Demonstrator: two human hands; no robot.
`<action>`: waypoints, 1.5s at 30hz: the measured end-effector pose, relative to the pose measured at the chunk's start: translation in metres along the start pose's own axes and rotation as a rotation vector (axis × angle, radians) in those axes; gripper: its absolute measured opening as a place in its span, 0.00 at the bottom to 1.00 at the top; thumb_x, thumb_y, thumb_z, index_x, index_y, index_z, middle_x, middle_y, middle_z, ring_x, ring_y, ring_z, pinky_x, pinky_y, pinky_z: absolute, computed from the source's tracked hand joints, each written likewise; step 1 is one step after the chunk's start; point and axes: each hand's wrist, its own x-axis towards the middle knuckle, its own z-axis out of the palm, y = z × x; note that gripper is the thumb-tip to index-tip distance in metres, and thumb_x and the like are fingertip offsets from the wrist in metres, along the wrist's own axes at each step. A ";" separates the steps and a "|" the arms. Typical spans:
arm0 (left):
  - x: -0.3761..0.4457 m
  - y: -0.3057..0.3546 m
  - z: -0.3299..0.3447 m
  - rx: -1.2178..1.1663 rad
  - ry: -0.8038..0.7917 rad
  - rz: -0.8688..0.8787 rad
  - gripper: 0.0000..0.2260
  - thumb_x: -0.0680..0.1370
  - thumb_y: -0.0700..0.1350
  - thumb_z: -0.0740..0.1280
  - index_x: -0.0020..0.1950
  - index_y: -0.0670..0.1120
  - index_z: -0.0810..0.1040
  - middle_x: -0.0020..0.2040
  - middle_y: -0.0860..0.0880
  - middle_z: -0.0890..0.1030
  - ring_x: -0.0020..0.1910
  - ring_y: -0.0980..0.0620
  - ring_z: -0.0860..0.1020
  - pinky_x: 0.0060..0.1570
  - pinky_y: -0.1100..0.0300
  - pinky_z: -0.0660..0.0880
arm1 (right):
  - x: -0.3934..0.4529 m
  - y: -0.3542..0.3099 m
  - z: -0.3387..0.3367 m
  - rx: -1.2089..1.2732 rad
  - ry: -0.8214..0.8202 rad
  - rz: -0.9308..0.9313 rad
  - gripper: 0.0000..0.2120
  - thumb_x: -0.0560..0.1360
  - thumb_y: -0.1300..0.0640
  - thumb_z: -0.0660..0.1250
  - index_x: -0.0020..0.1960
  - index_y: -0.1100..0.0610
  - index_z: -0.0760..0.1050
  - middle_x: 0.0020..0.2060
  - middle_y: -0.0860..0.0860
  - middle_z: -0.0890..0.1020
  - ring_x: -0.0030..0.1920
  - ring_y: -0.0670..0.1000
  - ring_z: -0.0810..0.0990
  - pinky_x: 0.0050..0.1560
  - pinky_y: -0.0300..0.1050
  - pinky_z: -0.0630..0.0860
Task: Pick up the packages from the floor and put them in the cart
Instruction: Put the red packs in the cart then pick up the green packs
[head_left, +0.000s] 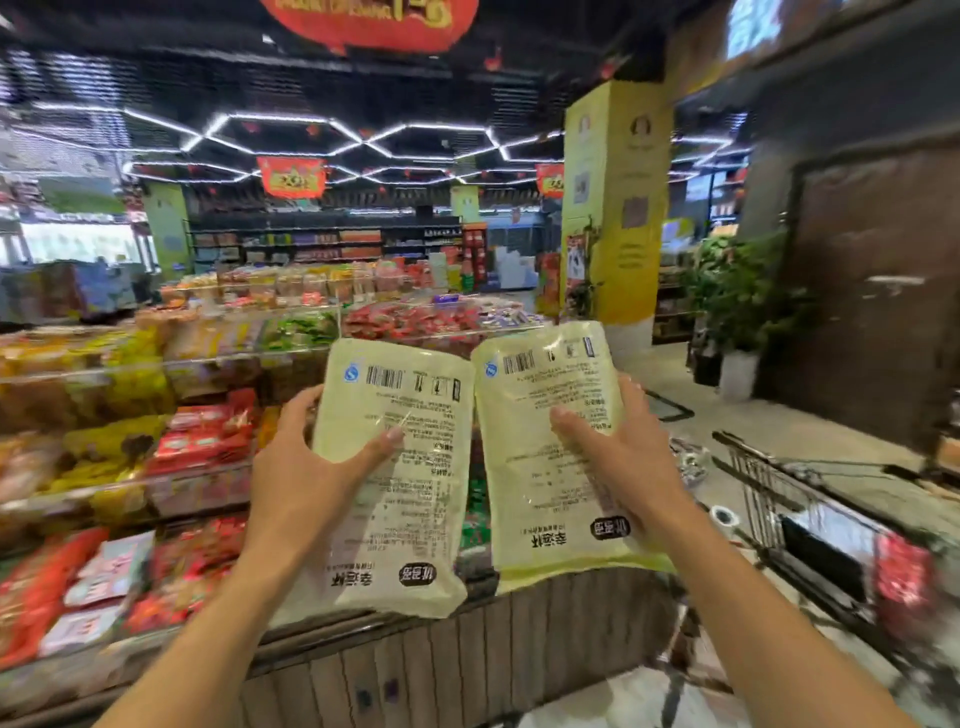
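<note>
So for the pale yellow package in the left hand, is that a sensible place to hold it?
Probably yes. The left hand pinches the left package at its left long edge near mid-height, thumb across the printed face, fingers behind. The pouch is flat and floppy-looking, so a side-on grip near the middle should limit sagging.
</note>
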 end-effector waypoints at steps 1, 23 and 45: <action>-0.002 0.007 0.033 -0.027 -0.026 -0.005 0.39 0.61 0.66 0.80 0.68 0.57 0.73 0.55 0.59 0.82 0.53 0.59 0.81 0.49 0.54 0.79 | 0.006 0.011 -0.030 -0.016 0.027 0.011 0.19 0.74 0.43 0.76 0.60 0.34 0.72 0.47 0.38 0.85 0.48 0.43 0.86 0.53 0.58 0.84; -0.038 0.181 0.612 -0.311 -0.590 0.017 0.46 0.62 0.63 0.81 0.76 0.56 0.66 0.51 0.57 0.82 0.44 0.49 0.86 0.42 0.45 0.84 | 0.081 0.230 -0.513 -0.302 0.622 0.273 0.22 0.76 0.42 0.73 0.67 0.42 0.72 0.51 0.44 0.86 0.41 0.40 0.87 0.36 0.41 0.82; -0.047 0.274 1.072 -0.353 -0.761 -0.086 0.41 0.57 0.66 0.83 0.67 0.63 0.72 0.54 0.54 0.84 0.47 0.47 0.86 0.42 0.44 0.85 | 0.284 0.451 -0.837 -0.304 0.670 0.328 0.22 0.76 0.46 0.74 0.67 0.47 0.73 0.52 0.46 0.86 0.45 0.43 0.87 0.44 0.49 0.86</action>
